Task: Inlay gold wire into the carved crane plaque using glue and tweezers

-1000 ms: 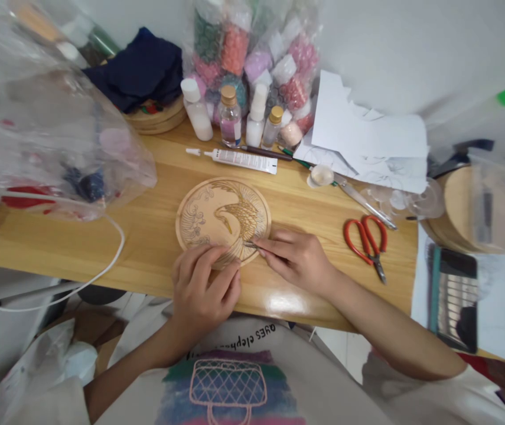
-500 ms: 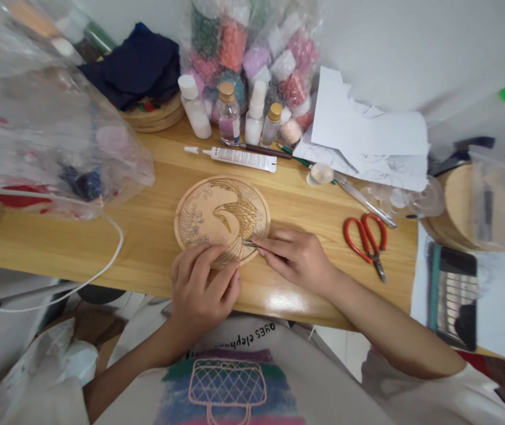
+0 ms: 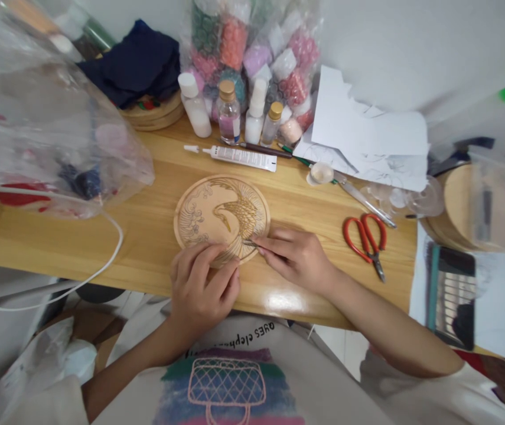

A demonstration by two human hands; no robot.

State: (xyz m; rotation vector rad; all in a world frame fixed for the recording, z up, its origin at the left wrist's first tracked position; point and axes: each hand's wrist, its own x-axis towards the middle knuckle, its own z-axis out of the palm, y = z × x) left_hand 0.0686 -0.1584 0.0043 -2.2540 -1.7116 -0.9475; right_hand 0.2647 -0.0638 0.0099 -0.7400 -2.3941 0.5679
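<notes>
Scarcely anything shifts from the earlier frame; both hands stay at the round board (image 3: pixel 199 206), flat on the worktop (image 3: pixel 146 242). The left hand (image 3: pixel 204 286) rests half-open fingers on its near edge; the right hand (image 3: pixel 300 257) pinches a thin tool (image 3: pixel 249 242) at the bird design (image 3: pixel 244 212). Fine detailing seems in hand; next likely calls for small, steady strokes.

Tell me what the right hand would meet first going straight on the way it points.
Most likely the round patterned disc: the right hand points leftward across it, and the thin tool it holds reaches over its face. Whether the tip touches is unclear.
</notes>
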